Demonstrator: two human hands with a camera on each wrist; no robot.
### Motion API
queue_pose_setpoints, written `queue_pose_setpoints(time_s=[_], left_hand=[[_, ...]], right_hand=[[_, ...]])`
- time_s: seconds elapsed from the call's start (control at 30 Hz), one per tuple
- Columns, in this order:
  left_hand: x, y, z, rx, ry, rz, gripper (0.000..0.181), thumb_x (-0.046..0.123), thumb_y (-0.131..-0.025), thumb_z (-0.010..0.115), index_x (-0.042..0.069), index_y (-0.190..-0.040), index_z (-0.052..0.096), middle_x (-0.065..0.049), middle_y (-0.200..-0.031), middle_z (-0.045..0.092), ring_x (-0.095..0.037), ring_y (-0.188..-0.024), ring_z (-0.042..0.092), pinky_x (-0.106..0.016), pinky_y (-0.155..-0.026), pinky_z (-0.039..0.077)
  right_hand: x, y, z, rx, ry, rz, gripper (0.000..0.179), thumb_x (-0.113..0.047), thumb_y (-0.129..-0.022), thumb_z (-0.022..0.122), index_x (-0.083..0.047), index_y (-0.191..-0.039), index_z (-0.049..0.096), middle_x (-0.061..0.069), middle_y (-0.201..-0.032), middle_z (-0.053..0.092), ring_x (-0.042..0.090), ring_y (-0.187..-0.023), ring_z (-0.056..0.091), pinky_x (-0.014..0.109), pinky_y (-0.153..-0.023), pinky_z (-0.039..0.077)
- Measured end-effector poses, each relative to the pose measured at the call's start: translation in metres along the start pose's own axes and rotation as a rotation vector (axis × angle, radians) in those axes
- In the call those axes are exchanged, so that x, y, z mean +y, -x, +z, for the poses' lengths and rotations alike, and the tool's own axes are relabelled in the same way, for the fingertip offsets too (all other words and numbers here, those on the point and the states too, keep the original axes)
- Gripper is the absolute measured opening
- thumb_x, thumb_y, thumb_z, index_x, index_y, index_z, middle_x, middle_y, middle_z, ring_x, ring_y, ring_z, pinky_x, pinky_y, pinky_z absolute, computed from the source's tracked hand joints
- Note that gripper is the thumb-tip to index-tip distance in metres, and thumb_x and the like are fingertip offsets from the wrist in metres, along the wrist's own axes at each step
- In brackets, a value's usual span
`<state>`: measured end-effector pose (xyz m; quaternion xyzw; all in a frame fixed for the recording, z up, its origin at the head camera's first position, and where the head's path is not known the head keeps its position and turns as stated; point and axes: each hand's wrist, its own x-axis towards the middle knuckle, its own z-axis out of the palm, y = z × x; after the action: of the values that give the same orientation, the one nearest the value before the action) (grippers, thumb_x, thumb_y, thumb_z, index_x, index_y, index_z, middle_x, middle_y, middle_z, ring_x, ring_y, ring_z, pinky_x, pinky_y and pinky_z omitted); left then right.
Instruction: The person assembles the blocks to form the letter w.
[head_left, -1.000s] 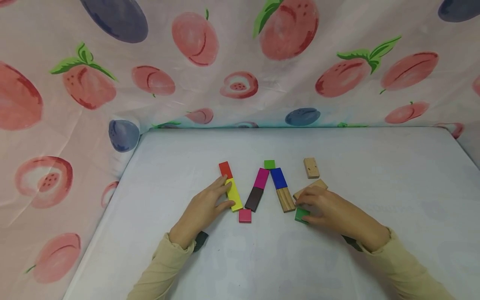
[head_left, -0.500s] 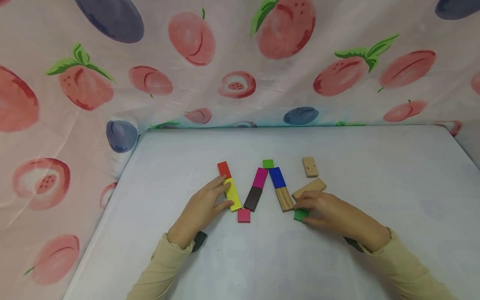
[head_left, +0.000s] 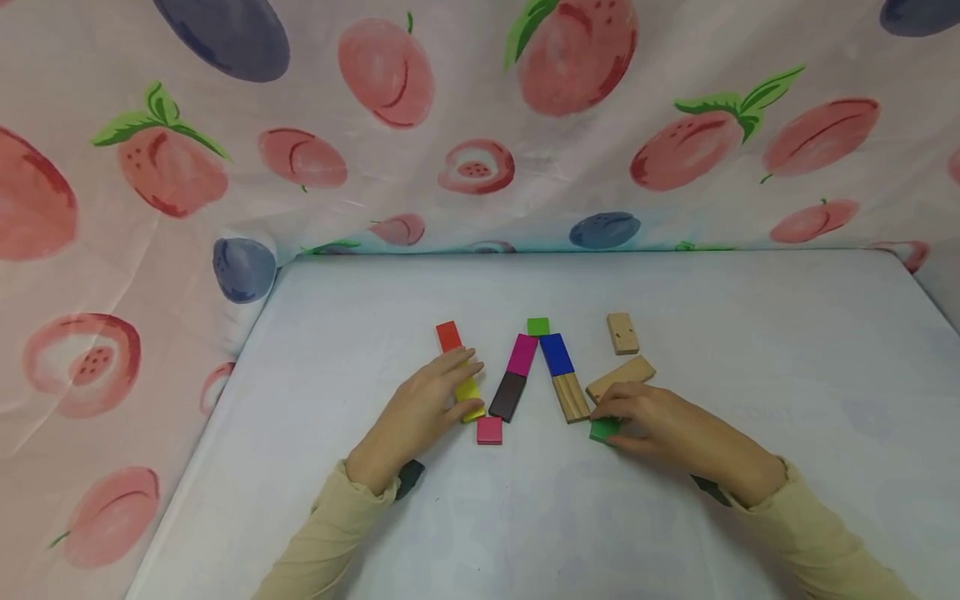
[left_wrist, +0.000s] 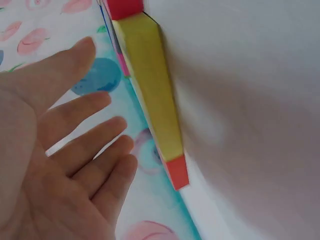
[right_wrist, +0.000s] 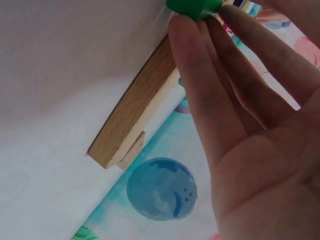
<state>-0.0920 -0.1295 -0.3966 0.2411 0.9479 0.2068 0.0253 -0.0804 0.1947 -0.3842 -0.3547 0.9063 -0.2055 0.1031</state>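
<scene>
My left hand (head_left: 417, 407) is above the yellow block (head_left: 468, 390), fingers spread; the left wrist view shows its palm apart from the yellow block (left_wrist: 152, 90). The red block (head_left: 448, 335) adjoins the yellow one's far end. Thumb and fingertips of my right hand (head_left: 652, 417) pinch the green block (head_left: 603, 430), which lies at the near end of a striped wooden block (head_left: 572, 397). In the right wrist view the fingertips meet the green block (right_wrist: 195, 7). Just beyond that hand, a plain wooden block (head_left: 621, 377) lies slanted.
Between the hands, a pink square (head_left: 490, 431), a dark brown block (head_left: 508, 397), a magenta block (head_left: 522, 355), a light green square (head_left: 538, 326) and a blue block (head_left: 557, 355) continue the zigzag. Another wooden block (head_left: 622, 333) lies farther back. Fruit-patterned cloth (head_left: 555, 192) borders the white table (head_left: 510, 533).
My left hand has lifted off the yellow block and shifted slightly right over it. My right hand stays at the green block, and the blocks keep their arrangement.
</scene>
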Motion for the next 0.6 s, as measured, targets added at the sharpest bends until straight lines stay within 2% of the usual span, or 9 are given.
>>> queue_pose_setpoints(time_s=[0.17, 0.43, 0.6], left_hand=[[0.010, -0.006, 0.002, -0.074, 0.024, 0.013, 0.057, 0.028, -0.089, 0.076, 0.010, -0.140, 0.058, -0.006, -0.150, 0.050, -0.023, -0.143, 0.041, -0.041, -0.114, 0.040], [0.018, -0.014, 0.008, -0.131, 0.057, 0.096, 0.060, 0.027, -0.091, 0.074, 0.007, -0.143, 0.053, -0.006, -0.154, 0.045, -0.020, -0.146, 0.037, -0.038, -0.114, 0.039], [0.018, -0.017, 0.012, -0.161, 0.066, 0.133, 0.058, 0.026, -0.093, 0.071, 0.009, -0.145, 0.051, -0.007, -0.157, 0.041, -0.021, -0.146, 0.037, -0.037, -0.114, 0.040]], right_hand=[[0.000, 0.001, -0.001, 0.004, -0.007, 0.015, 0.025, -0.008, -0.080, 0.081, -0.009, -0.105, 0.074, -0.004, -0.101, 0.066, 0.010, -0.090, 0.062, 0.028, -0.077, 0.059], [0.002, 0.000, -0.001, 0.022, -0.009, -0.020, 0.025, -0.006, -0.080, 0.081, -0.006, -0.104, 0.074, -0.003, -0.099, 0.065, 0.009, -0.086, 0.062, 0.026, -0.073, 0.058], [0.001, 0.001, 0.000, 0.015, -0.026, 0.002, 0.024, -0.006, -0.081, 0.080, -0.006, -0.104, 0.074, -0.002, -0.100, 0.066, 0.009, -0.088, 0.063, 0.025, -0.074, 0.058]])
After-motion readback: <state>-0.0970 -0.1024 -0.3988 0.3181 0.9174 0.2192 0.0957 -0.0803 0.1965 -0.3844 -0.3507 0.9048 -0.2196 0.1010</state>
